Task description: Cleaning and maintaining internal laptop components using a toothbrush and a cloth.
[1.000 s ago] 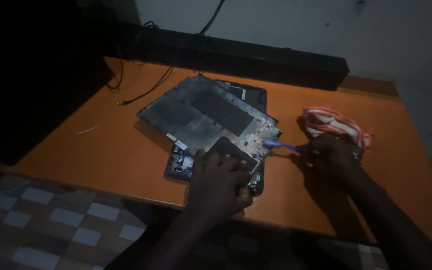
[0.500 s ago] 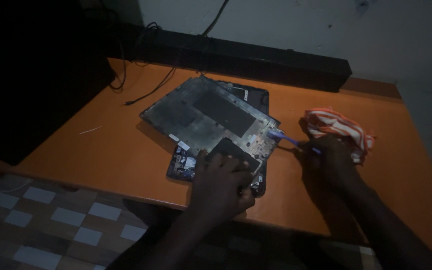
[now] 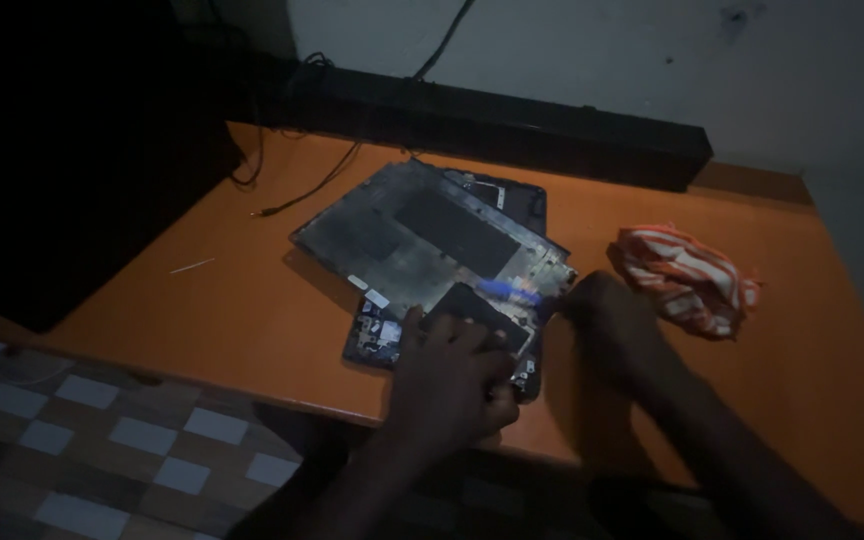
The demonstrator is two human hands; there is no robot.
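A thin black cable [image 3: 297, 195] trails across the left of the orange tabletop [image 3: 202, 310], well apart from the work. Near the middle lies a dark laptop base [image 3: 432, 240], its loosened grey cover tilted up, long axis running from far left to near right. The left hand [image 3: 447, 385] presses flat on the near right corner, fingers spread over a dark panel there, beside an exposed circuit board [image 3: 377, 335]; it clamps on nothing. Just right of it, a small blue tool [image 3: 507, 290] lies along the cover's right edge, pointing left into the seam. The right hand [image 3: 612, 325] sits at the tool's right end and is the nearer one; its grip looks pinched on the handle, though blur hides the fingertips. Farther right, apart from both hands, lies a crumpled orange-and-white cloth [image 3: 687, 280].
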